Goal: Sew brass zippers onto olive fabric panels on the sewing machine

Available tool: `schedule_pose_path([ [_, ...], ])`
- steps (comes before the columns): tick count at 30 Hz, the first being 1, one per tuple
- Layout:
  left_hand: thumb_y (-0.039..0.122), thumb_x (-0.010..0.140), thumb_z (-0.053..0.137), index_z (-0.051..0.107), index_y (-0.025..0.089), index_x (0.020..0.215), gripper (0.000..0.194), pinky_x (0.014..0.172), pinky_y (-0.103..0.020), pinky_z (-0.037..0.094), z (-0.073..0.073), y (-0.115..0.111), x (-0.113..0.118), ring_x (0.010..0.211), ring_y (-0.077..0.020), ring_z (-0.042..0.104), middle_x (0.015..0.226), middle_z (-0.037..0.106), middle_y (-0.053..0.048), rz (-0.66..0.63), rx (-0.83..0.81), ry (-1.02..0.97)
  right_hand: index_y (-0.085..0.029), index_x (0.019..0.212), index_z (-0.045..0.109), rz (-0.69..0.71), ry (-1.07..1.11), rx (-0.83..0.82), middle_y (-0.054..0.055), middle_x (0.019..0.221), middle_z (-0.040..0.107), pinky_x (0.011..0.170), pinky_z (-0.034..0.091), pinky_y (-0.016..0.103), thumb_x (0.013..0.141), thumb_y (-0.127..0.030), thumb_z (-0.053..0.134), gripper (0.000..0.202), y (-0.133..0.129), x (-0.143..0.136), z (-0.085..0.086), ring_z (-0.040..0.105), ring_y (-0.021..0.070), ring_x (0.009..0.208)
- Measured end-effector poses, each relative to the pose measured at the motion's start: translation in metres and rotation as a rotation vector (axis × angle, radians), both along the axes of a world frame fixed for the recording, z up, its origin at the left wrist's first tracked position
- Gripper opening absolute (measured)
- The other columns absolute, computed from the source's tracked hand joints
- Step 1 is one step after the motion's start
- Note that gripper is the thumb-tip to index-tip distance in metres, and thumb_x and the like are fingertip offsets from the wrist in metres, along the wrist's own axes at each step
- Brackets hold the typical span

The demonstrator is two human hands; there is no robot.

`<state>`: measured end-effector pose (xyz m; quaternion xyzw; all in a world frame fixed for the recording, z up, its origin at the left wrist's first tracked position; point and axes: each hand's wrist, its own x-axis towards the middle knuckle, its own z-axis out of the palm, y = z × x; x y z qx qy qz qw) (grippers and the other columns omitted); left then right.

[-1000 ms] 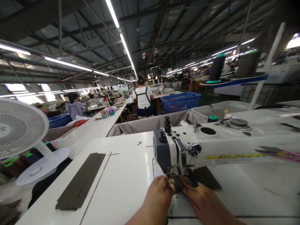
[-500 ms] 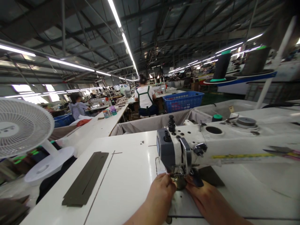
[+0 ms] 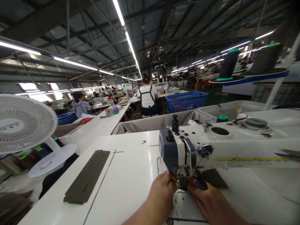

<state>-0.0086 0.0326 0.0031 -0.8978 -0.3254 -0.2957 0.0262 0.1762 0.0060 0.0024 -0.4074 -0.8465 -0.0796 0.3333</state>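
A dark olive fabric piece [image 3: 214, 178] lies under the needle area of a white and grey sewing machine [image 3: 167, 150]. My left hand [image 3: 162, 189] is closed at the left of the presser foot, its thumb and fingertips pinching the fabric's edge. To the right of the foot, my right hand [image 3: 208, 198] presses its fingers together on the same fabric, partly hidden behind a dark machine part. Between both hands a small stretch of the fabric shows at the needle plate. Exact fingertip contact is hard to see.
A stack of olive fabric strips [image 3: 87, 176] lies on the white table [image 3: 131, 168] at left. Beyond the edge stands a white fan [image 3: 51, 159]. Thread cones [image 3: 228, 65] sit upper right, with scissors [image 3: 289, 154] on the machine arm. A blue basket [image 3: 185, 101] and seated people are farther off.
The whole view has shifted slightly, so things appear a little farther right. Both hands stay at the presser foot, and a bit more of the needle plate shows between them.
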Motion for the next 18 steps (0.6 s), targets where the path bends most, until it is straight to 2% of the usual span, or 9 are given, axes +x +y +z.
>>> schedule_pose_path([
  [4,0.012,0.085,0.054,0.059,0.016,0.073,0.013,0.064,-0.025,0.052,-0.007,0.002,0.000,0.070,-0.0148,0.056,0.078,0.059,-0.005,0.024,0.031,-0.008,-0.018,0.106,0.061,0.023,0.021,0.005,0.011,0.099,0.066,0.076,0.053,0.026,0.083,-0.011,0.036,0.035,0.001,0.000,-0.004,0.064,0.0198,0.089],
  [8,0.011,0.079,0.062,0.059,0.015,0.069,0.011,0.062,-0.024,0.051,-0.013,0.004,0.000,0.069,-0.0146,0.058,0.077,0.060,-0.004,0.043,0.012,-0.010,-0.019,0.105,0.062,0.042,0.031,0.010,0.009,0.100,0.066,0.077,0.053,0.024,0.084,-0.012,0.036,0.034,0.005,0.001,-0.010,0.063,0.0184,0.090],
  [10,0.010,0.076,0.066,0.060,0.015,0.068,0.011,0.062,-0.024,0.051,-0.010,0.004,-0.002,0.069,-0.0149,0.058,0.075,0.061,-0.003,0.054,0.014,-0.020,-0.019,0.103,0.062,-0.015,0.015,0.017,0.009,0.100,0.065,0.080,0.053,0.029,0.087,-0.016,0.037,0.030,0.009,0.006,-0.015,0.062,0.0194,0.093],
  [12,0.009,0.075,0.066,0.060,0.015,0.068,0.011,0.062,-0.024,0.051,-0.003,0.002,-0.005,0.069,-0.0149,0.059,0.076,0.062,-0.002,0.065,0.008,-0.036,-0.015,0.101,0.063,-0.169,-0.030,0.097,0.013,0.101,0.065,0.081,0.053,0.039,0.090,-0.030,0.039,0.030,0.013,0.016,-0.023,0.061,0.0256,0.095],
  [14,0.011,0.077,0.065,0.061,0.017,0.074,0.007,0.070,-0.026,0.052,0.005,-0.004,-0.009,0.073,-0.0143,0.061,0.080,0.064,-0.001,0.039,-0.006,-0.043,-0.008,0.097,0.064,-0.354,-0.116,0.227,0.021,0.100,0.063,0.071,0.054,0.048,0.090,-0.043,0.038,0.045,0.008,0.029,-0.032,0.061,0.0336,0.091],
  [15,0.015,0.078,0.065,0.062,0.017,0.081,0.005,0.078,-0.029,0.052,0.008,-0.009,-0.010,0.079,-0.0145,0.062,0.084,0.065,-0.001,0.000,0.000,-0.046,-0.006,0.094,0.065,-0.409,-0.160,0.274,0.023,0.098,0.063,0.064,0.054,0.048,0.089,-0.045,0.038,0.048,0.000,0.035,-0.036,0.062,0.0353,0.086],
  [16,0.019,0.080,0.064,0.062,0.018,0.090,0.010,0.088,-0.031,0.049,0.009,-0.015,-0.010,0.086,-0.0149,0.063,0.089,0.066,-0.002,-0.055,0.034,-0.053,-0.006,0.091,0.066,-0.402,-0.181,0.304,0.023,0.094,0.064,0.056,0.054,0.044,0.088,-0.044,0.040,0.047,-0.011,0.041,-0.040,0.063,0.0340,0.079],
  [18,0.025,0.086,0.058,0.056,0.019,0.110,0.024,0.102,-0.036,0.039,0.004,-0.029,-0.008,0.102,-0.0157,0.059,0.101,0.066,-0.002,-0.188,0.182,-0.052,-0.016,0.091,0.067,-0.228,-0.107,0.208,0.014,0.082,0.067,0.048,0.052,0.034,0.084,-0.038,0.050,0.029,-0.045,0.046,-0.044,0.063,0.0260,0.066],
])
